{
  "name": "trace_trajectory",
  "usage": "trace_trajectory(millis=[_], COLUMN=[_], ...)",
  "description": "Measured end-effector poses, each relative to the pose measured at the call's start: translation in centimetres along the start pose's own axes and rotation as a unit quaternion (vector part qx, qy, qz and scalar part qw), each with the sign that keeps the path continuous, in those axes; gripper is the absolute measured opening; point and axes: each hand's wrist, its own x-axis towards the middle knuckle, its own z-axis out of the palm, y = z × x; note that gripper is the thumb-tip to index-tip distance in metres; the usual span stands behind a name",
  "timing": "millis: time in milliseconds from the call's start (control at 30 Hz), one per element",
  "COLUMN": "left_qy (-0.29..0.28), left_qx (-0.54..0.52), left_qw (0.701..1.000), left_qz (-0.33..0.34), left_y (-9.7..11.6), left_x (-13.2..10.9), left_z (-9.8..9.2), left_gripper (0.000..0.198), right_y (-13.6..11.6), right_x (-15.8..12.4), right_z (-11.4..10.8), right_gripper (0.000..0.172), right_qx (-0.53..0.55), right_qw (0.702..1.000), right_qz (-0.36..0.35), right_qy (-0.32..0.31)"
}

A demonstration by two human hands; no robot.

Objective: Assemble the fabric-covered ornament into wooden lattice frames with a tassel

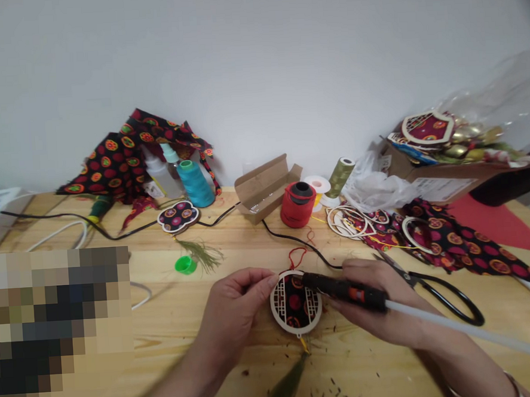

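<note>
A round ornament (297,307) with a pale lattice frame and dark patterned cloth in it is near the table's front. At its upper left edge my left hand (236,308) pinches the rim between thumb and fingers. My right hand (400,310) is wrapped around a black hot glue gun (358,291), whose tip points at the ornament's upper right rim; whether it touches I cannot tell. A long white glue stick (471,332) runs out of its back. Above the ornament lies a red cord loop (298,256), and a green tassel (285,386) hangs from its bottom.
Black-handled scissors (450,295) lie right of my right hand. Behind stand a red thread spool (298,205), a cardboard box (264,189) and a blue thread cone (195,185). A flower-shaped ornament (179,217) and a green cap (185,265) lie left. A black cable (289,239) crosses the table.
</note>
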Motion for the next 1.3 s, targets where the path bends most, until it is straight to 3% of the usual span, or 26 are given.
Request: trace_trajectory(millis=[1300], left_qy=[0.001], left_qx=[0.008], left_qw=[1.0], left_qz=[0.008], left_y=[-0.19], left_x=[0.01], left_z=[0.12], left_gripper=[0.018], right_y=[0.17], right_x=[-0.3], right_z=[-0.19], right_gripper=[0.021], right_qx=[-0.005], right_qw=[1.0], right_qz=[0.002], right_qy=[-0.003])
